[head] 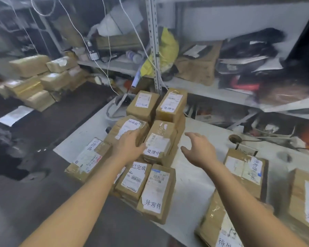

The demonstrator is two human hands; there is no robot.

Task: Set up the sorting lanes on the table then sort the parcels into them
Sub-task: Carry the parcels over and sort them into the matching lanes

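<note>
Several brown cardboard parcels with white labels are stacked in a pile at the left part of the white table. My left hand lies on the top of one labelled parcel in the pile, fingers spread over its near edge. My right hand hovers open just right of the pile, above bare tabletop, holding nothing. Two flat parcels lie at the pile's near side. Another parcel sits at the table's left edge.
More parcels lie at the right: one behind my right forearm, one at the frame's edge, one at the near edge. Cluttered metal shelving stands behind the table. A second stack of boxes sits far left.
</note>
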